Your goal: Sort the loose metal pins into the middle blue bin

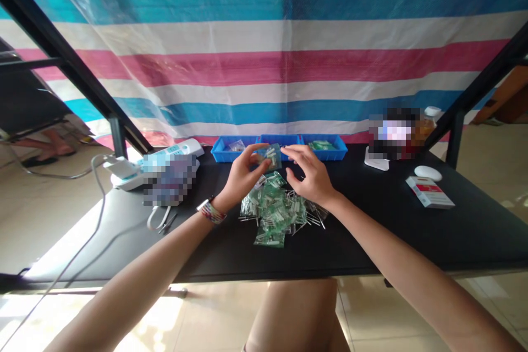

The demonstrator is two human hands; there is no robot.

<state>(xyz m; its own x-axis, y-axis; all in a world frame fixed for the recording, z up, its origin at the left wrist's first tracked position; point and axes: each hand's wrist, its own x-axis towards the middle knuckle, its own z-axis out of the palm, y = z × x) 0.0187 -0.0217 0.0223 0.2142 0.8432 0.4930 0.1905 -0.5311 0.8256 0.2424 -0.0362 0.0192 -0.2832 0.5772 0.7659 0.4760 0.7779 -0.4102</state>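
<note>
My left hand (pixel 247 170) pinches a small clear-green plastic bag (pixel 272 157) with short white pieces inside, held up over the table. My right hand (pixel 309 171) is just to the bag's right, thumb and fingers apart, with nothing visible between them. Under both hands lies a pile of similar green bags (pixel 274 212), with thin metal rods sticking out along its sides. Right behind the hands stands a blue tray (pixel 223 157) with three compartments. Small bags lie in its left compartment and green bags (pixel 320 145) in its right one; my hands partly hide the middle.
On the left of the black table (pixel 371 242) are a white power strip (pixel 187 148) with a plugged-in charger, a cable and a blurred object. At right are a small box (pixel 429 193), a white oval case (pixel 428 173) and a phone-like blurred item on a stand (pixel 376 162). Black frame posts flank both sides.
</note>
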